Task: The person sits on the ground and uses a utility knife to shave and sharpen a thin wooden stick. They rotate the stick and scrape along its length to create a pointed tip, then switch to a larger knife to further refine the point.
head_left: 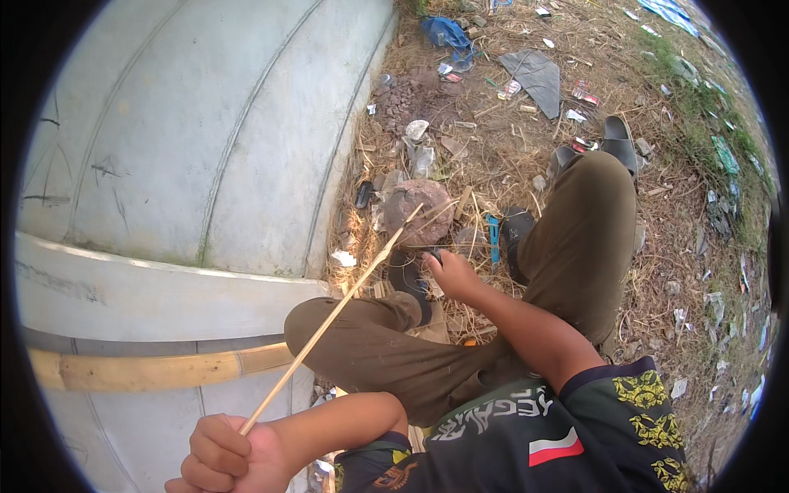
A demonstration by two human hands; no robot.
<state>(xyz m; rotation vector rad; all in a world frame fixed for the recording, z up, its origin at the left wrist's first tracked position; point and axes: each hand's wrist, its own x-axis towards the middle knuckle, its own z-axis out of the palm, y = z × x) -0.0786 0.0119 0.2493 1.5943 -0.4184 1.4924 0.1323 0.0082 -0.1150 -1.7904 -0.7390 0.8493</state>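
My left hand [230, 456] is closed around the lower end of a long pale bamboo strip [325, 329], which slants up and to the right. Its far end reaches over a round reddish-brown block [431, 218], where a thin piece appears split off to the side. Near that block, my right hand [452, 275] is closed on a dark-handled tool [435, 255]; its blade or working end cannot be made out.
A grey panelled wall [205, 140] and a bamboo pole [164, 370] lie to the left. Around my feet are dry straw, a blue strip-like object [493, 238] and a black object [364, 195]. Scattered litter, a grey sheet [534, 78] and a grey sandal [619, 141] lie farther off.
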